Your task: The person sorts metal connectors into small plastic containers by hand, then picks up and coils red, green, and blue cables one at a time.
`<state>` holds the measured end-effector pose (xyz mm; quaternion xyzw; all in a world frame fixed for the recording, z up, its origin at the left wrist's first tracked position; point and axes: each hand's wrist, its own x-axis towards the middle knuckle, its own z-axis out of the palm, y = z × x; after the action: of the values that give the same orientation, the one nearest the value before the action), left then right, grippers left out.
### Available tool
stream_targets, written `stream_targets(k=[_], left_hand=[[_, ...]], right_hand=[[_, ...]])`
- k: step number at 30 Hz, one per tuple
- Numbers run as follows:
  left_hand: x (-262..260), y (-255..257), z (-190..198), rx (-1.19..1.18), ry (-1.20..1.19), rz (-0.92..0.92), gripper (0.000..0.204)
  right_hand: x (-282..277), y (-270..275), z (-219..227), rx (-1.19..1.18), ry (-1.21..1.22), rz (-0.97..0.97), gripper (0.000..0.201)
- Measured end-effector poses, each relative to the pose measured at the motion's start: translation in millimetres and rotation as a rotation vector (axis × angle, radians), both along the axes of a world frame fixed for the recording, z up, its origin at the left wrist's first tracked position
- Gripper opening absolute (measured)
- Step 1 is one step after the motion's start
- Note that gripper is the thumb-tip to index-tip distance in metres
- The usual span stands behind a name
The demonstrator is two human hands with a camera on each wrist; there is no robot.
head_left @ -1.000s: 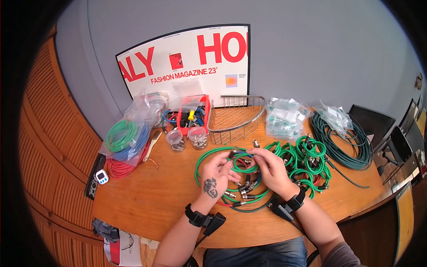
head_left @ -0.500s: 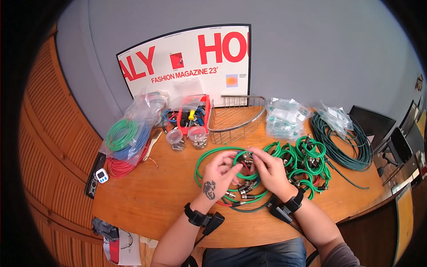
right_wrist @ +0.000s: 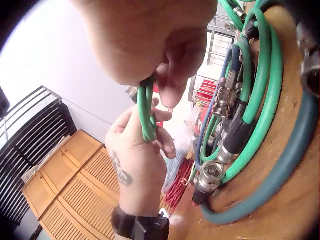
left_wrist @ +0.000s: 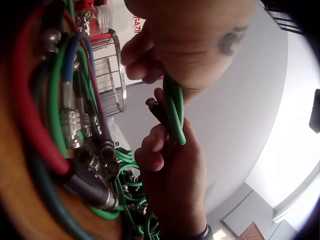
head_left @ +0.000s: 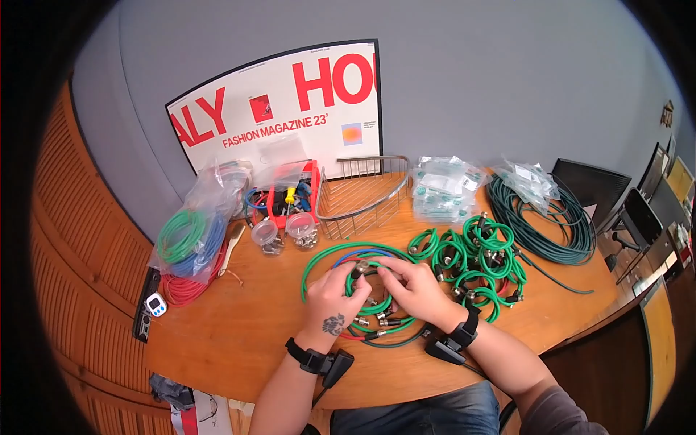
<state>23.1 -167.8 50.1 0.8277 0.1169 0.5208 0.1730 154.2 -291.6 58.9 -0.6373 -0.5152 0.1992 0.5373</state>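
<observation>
Both hands hold a small coil of green cable (left_wrist: 175, 112) above the table, in front of the body. My left hand (head_left: 333, 299) grips its left side with fingers bent round it; a metal-tipped connector (head_left: 361, 267) shows at these fingers. Across from it, my right hand (head_left: 426, 293) pinches the coil between thumb and fingers. The coil (right_wrist: 146, 117) appears edge-on in the right wrist view, as doubled strands between the hands. Under the hands lie loose loops of green, red, blue and dark cable with metal connectors (right_wrist: 209, 175).
A pile of small green cable coils (head_left: 478, 264) lies right of the hands, with a large dark green coil (head_left: 580, 243) beyond it. Behind stand a wire basket (head_left: 362, 210), two small tubs (head_left: 267, 233), a red bin (head_left: 314, 181) and bagged parts (head_left: 449, 192). Bagged cables (head_left: 181, 239) lie left.
The head view has turned slightly right, shifting the scene left. The left hand's spread fingers have drawn in round the green coil, and the connector now shows at them. The right hand keeps its pinch.
</observation>
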Motion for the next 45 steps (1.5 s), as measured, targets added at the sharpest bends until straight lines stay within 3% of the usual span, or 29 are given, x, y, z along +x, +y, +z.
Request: stream_targets(k=[3,6,9,10,13,16,21,24,28,34,37,41,45], left_hand=[[-3,-4,2,-0.033,-0.025,0.027,0.020],[-1,-4,1,-0.131,-0.022,0.013,0.019],[-4,-6,8,-0.255,0.110,-0.062,0.023],[-5,-6,9,-0.282,0.126,-0.097,0.026],[-5,-6,10,-0.307,0.128,-0.132,0.031],[-5,-10,16,-0.316,0.087,-0.134,0.028],[-6,-9,14,-0.276,0.106,-0.131,0.023],[-5,-6,12,-0.269,0.090,-0.136,0.022],[-6,-7,15,-0.280,0.117,-0.130,0.019],[-6,3,7,-0.383,0.112,-0.094,0.015],[-7,15,4,-0.279,0.086,-0.017,0.014],[-14,24,12,-0.333,0.106,0.059,0.014],[-18,47,-2,-0.227,0.201,0.222,0.012]], right_hand=[[0,0,2,-0.018,-0.002,-0.004,0.029],[4,1,4,0.017,-0.285,-0.118,0.024],[11,-2,18,0.142,-0.353,-0.098,0.023],[19,-4,20,0.189,-0.490,-0.109,0.023],[29,-24,53,0.175,-0.656,-0.211,0.024],[42,-54,83,0.207,-0.646,-0.256,0.026],[61,-105,105,0.029,-0.713,-0.371,0.025],[66,-123,101,-0.018,-0.676,-0.394,0.023],[68,-122,79,-0.103,-0.820,-0.287,0.016],[60,-102,58,-0.107,-0.953,-0.269,0.027],[61,-96,49,-0.222,-1.113,-0.349,0.026],[52,-89,54,-0.252,-1.153,-0.483,0.017],[31,-67,54,-0.023,-1.049,-0.323,0.009]])
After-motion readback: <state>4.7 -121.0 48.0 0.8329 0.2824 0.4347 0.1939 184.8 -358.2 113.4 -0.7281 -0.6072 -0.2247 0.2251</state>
